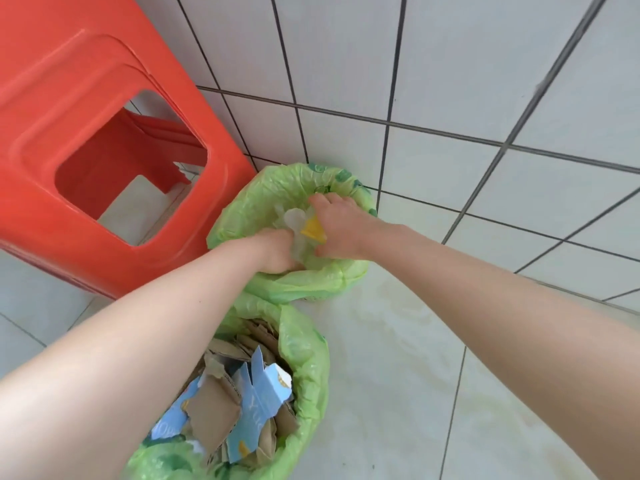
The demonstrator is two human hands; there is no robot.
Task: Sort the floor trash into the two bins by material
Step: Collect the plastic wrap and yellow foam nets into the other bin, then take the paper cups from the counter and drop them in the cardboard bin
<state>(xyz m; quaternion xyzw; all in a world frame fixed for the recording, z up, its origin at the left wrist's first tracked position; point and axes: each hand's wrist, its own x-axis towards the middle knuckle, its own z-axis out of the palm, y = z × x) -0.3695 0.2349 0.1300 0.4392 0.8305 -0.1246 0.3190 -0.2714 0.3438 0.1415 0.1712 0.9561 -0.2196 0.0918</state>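
We see two bins on the tiled floor (398, 358), each lined with a thin green bag. The far bin (242, 209) sits in the corner by the white tiled wall (450, 64), right next to a red plastic stool (104, 116). Both of our hands are down inside this bin. The left hand (277, 249) is curled into a fist and presses on the clear plastic pieces (294, 220) there; we cannot tell if it grips any of them. The right hand (336, 226) is spread over the plastic with bent fingers, and a small yellow piece (312, 227) sits just under its palm, touching it. We cannot tell if the right hand holds it or only rests on it.

The near bin (311, 358) is close to us, touching the far bin. It is packed with torn brown cardboard (214, 407) and blue and white paper box pieces (263, 389). They stick up near the rim.
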